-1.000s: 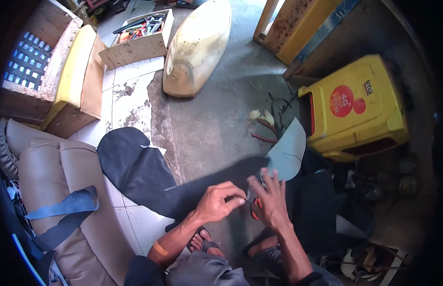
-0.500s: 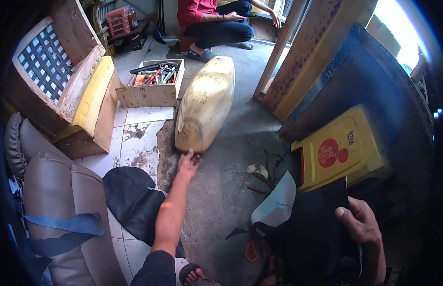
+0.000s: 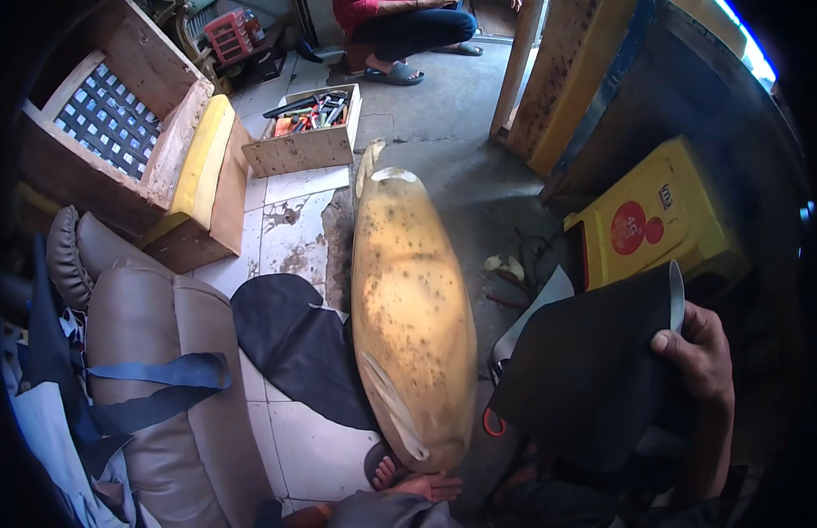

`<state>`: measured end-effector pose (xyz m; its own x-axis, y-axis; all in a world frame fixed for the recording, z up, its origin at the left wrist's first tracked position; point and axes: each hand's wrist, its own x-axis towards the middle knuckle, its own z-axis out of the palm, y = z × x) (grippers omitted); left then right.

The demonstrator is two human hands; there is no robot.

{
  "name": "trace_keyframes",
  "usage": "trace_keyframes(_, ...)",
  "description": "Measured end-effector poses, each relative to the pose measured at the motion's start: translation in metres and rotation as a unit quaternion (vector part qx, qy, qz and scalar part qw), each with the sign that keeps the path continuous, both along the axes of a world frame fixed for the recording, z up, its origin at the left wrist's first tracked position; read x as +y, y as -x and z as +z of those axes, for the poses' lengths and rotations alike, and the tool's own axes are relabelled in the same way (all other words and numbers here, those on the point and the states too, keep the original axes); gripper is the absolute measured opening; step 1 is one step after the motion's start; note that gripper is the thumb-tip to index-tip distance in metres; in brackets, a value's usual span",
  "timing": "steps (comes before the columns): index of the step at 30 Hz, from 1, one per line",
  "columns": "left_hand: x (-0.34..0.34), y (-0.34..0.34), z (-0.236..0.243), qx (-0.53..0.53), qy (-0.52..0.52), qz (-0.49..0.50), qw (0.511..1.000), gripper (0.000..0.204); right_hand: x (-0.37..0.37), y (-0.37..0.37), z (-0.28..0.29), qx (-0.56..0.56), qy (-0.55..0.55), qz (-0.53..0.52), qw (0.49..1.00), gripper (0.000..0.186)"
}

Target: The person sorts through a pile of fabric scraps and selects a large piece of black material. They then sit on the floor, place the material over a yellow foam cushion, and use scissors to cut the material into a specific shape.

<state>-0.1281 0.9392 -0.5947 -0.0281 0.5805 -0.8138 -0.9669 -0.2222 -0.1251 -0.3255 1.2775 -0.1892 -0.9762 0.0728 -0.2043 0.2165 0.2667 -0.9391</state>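
Note:
A long yellowed foam motorcycle seat pad (image 3: 417, 290) with dark specks stretches away from me along the floor. At its near end lies my left hand (image 3: 428, 486), palm up and fingers straight; whether it touches the foam I cannot tell. A thin loose strip (image 3: 369, 167) hangs off the pad's far end. On the right, my right hand (image 3: 699, 352) pinches the edge of a black sheet of upholstery material (image 3: 575, 378), whose pale underside shows at the curled edge. Another black piece of material (image 3: 294, 339) is spread on the tiles left of the foam.
A brown padded cushion (image 3: 144, 352) with blue strips is at the left. Behind it stands a wooden frame with yellow foam (image 3: 197, 167). A wooden box of tools (image 3: 298, 150) sits farther back. A yellow case (image 3: 663, 211) stands right. Another person (image 3: 408, 35) squats at the back.
The foam pad has come toward me, its near end now by my feet. My left hand has drawn back with it. The black sheet in my right hand has risen and tilted.

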Motion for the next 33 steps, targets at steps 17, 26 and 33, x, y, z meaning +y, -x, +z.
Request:
trace_keyframes(17, -0.016, 0.222, 0.286, 0.942, 0.293, -0.037, 0.159, 0.057, -0.117, 0.05, -0.048, -0.022, 0.182, 0.123, 0.975, 0.025)
trace_keyframes(26, -0.106, 0.308, 0.298, 0.696, 0.145, 0.18, 0.68, 0.035, -0.105, 0.124, -0.028, -0.022, -0.131, 0.164, 0.977, 0.04)
trace_keyframes(33, -0.144, 0.481, 0.352, 0.72, 0.282, 0.147, 0.617, 0.044, -0.082, 0.25, -0.036, 0.241, -0.504, 0.096, 0.824, 0.029)
